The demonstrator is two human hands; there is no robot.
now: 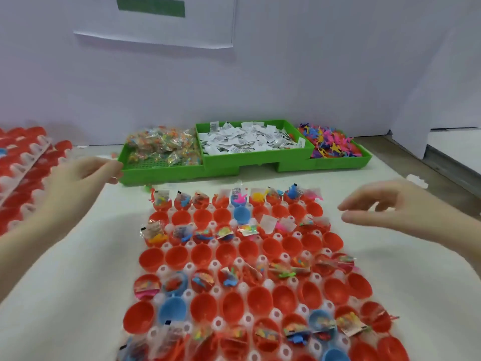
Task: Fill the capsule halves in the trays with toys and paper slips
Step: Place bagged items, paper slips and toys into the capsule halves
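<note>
Capsule halves of red and blue plastic (177, 257) sit in rows in a clear moulded tray (316, 278) on the white table (78, 282); alternate rows hold bagged toys and paper slips, the others are bare. Both hands hover above it, holding nothing: the left hand (78, 175) with loosely curled fingers near the green plastic bin (161, 173) of bagged toys, the right hand (390, 204) spread, fingers apart. White paper slips (247, 140) fill the middle green bin (257, 158), with colourful loose toy figures (328, 142) in the bin to its right. Stacked trays of red halves (23, 168) lie at far left.

Single head camera riding on me, looking forward-down, close over clear tray of red plastic capsule halves (234, 269); green plastic bins (216, 162) lying farther off.
</note>
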